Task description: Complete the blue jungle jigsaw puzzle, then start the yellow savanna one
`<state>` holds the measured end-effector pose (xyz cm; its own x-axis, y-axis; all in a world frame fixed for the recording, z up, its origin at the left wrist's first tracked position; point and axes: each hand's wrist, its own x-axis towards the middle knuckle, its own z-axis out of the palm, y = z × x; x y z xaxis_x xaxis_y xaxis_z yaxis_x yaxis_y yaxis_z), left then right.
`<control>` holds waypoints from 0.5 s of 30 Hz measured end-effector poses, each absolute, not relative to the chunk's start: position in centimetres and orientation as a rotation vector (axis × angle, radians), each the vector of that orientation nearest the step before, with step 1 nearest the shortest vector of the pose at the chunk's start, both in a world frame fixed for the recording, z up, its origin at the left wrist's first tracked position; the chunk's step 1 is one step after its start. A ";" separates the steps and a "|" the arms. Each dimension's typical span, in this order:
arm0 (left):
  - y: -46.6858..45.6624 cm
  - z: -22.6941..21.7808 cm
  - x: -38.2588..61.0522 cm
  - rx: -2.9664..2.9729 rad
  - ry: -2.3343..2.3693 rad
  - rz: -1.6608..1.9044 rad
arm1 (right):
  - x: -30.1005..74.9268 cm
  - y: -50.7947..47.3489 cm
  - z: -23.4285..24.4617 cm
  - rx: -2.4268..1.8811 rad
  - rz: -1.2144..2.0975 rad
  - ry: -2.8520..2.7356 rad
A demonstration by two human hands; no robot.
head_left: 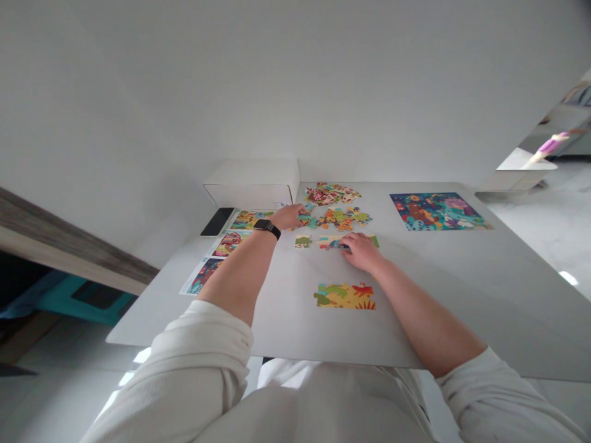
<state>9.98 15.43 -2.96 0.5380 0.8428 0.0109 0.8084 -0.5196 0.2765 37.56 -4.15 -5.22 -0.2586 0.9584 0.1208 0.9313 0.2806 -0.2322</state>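
Observation:
My left hand (pixel 287 216), with a dark watch on the wrist, reaches to the left side of the loose puzzle pieces (pixel 339 218). Its index finger and thumb are apart, at the teal pieces (pixel 308 218). My right hand (pixel 362 250) rests on a partly joined puzzle strip (pixel 327 242), its bent fingers at a blue part and covering some of the strip. A single green puzzle piece (pixel 302 242) lies left of that strip. Nearer to me is a joined yellow puzzle section (pixel 345 296) with a green crocodile and a red animal.
A reddish heap of puzzle pieces (pixel 331 194) lies at the back, beside a white box (pixel 252 184). A phone (pixel 217 221) and a picture sheet (pixel 225 244) are at left. A finished dark-blue puzzle (pixel 438 212) lies at right on the white table (pixel 462 289).

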 end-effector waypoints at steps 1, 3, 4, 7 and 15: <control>15.4 -2.9 10.0 2.524 1.391 0.224 | 37.6 -4.2 -5.2 -1.746 0.167 -2.314; 15.2 -2.7 9.9 2.524 1.385 0.280 | 37.6 -4.2 -5.2 -1.745 0.164 -2.313; 14.9 -2.6 9.9 2.540 1.376 0.323 | 37.6 -4.2 -5.2 -1.743 0.162 -2.313; 13.1 -2.2 10.0 2.585 1.320 0.539 | 37.7 -4.1 -5.3 -1.737 0.155 -2.314; 1.1 1.3 10.3 2.512 1.030 1.003 | 37.7 -3.9 -6.0 -1.775 0.163 -2.314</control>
<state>10.27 1.06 1.27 0.5140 0.6929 0.5056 0.5236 -0.7204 0.4549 37.71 -3.86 -5.98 -0.2461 0.9634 0.1061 0.9390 0.2642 -0.2204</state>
